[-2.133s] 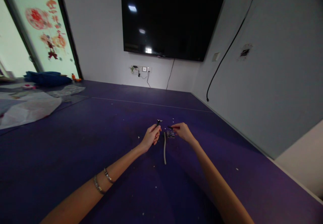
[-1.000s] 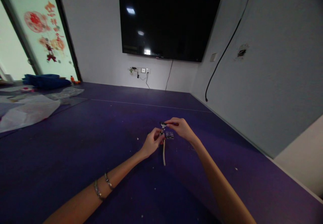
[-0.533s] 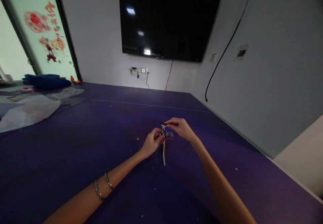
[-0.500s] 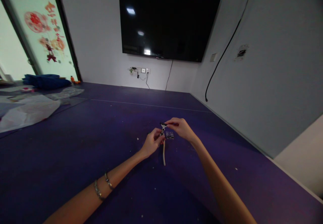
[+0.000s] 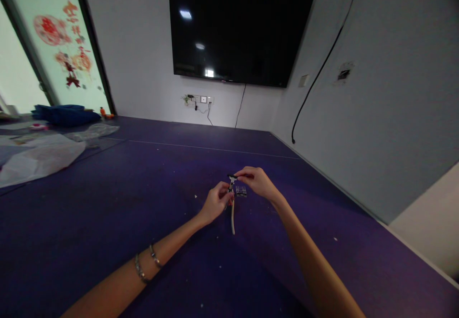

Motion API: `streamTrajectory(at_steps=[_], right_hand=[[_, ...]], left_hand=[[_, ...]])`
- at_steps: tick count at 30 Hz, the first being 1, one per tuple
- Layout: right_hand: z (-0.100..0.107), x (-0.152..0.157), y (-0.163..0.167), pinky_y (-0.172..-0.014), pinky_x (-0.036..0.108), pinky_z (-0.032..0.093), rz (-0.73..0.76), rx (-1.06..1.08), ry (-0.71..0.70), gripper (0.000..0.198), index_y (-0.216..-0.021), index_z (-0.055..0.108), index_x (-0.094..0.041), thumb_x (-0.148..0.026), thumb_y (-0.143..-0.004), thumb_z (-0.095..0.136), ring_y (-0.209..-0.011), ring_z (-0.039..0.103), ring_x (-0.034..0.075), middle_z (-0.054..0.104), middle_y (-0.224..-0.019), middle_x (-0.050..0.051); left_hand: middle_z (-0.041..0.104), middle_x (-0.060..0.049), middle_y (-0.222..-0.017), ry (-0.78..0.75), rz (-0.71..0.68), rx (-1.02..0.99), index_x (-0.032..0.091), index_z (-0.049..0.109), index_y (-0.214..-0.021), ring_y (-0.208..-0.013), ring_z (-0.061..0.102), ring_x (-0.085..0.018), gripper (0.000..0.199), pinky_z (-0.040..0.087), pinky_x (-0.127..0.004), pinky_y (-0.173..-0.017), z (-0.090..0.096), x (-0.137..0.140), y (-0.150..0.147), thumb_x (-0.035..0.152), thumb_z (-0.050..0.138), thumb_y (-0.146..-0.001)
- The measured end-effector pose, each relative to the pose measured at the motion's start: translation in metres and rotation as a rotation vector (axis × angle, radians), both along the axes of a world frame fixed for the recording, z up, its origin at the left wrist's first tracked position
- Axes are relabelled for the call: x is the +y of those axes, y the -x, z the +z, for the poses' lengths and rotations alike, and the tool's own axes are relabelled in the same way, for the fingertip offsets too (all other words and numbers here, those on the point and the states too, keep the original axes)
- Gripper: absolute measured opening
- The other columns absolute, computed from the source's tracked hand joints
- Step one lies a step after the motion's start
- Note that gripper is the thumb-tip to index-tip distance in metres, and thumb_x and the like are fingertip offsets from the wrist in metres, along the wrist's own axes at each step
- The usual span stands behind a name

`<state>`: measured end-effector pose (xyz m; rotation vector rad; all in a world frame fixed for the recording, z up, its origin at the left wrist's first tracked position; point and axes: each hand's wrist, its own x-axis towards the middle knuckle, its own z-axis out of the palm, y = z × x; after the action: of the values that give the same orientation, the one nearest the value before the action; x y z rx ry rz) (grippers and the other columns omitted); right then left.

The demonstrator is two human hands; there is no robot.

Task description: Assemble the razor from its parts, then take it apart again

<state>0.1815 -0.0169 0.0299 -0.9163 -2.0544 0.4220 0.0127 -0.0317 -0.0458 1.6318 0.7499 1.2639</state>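
Low over the purple surface, a small black-and-white piece with a T-shaped top (image 5: 233, 179) is between my two hands; its kind is too small to make out. My left hand (image 5: 215, 204) is closed around its lower part, thumb and fingertips together. Something red shows at those fingertips. A pale, thin, cord-like strip (image 5: 233, 220) runs down from beneath the left fingers towards me. At the top of the piece, my right hand (image 5: 257, 181) pinches its dark right end. Just right of the left fingertips lies a small clear-and-dark square item (image 5: 241, 191).
Clear plastic and white sheets (image 5: 43, 160) lie at the left, with a dark blue folded cloth (image 5: 64, 115) behind them. A black cable (image 5: 317, 76) hangs down the right wall. Small white scraps dot the purple surface (image 5: 125, 203).
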Motion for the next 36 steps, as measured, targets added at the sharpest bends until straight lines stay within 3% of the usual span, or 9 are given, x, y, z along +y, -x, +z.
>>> streamTrajectory(at_steps=[24,30,36], right_hand=[[0.0006,-0.0019,0.0034,-0.071,0.027,0.046,0.016,0.009,0.03,0.017,-0.083,0.069,-0.017,-0.015,-0.077,0.054,-0.076,0.061,0.014,0.066,-0.081,0.005],[0.0051,-0.0024,0.0033,-0.072,0.027,0.047,0.019,0.024,0.015,0.017,-0.085,0.069,-0.018,-0.016,-0.078,0.054,-0.077,0.061,0.014,0.066,-0.083,0.005],[0.0068,-0.0044,0.0021,-0.076,0.029,0.047,0.035,0.049,0.028,0.018,-0.088,0.069,-0.02,-0.019,-0.079,0.054,-0.082,0.061,0.015,0.067,-0.087,0.005]], left_hand=[[0.054,0.004,-0.059,0.024,0.111,-0.02,0.017,0.048,-0.08,-0.05,0.055,-0.011,0.012,0.044,-0.023,-0.051,0.001,-0.0065,-0.0084,0.026,0.055,-0.077],[0.057,0.002,-0.064,0.061,0.074,-0.069,0.017,0.048,-0.083,-0.053,0.058,-0.012,0.016,0.046,-0.025,-0.053,0.0056,-0.0074,-0.0075,0.029,0.057,-0.077],[0.059,0.001,-0.069,0.001,0.092,-0.043,0.017,0.05,-0.083,-0.058,0.059,-0.013,0.017,0.048,-0.026,-0.058,0.008,-0.0054,-0.005,0.031,0.057,-0.078]])
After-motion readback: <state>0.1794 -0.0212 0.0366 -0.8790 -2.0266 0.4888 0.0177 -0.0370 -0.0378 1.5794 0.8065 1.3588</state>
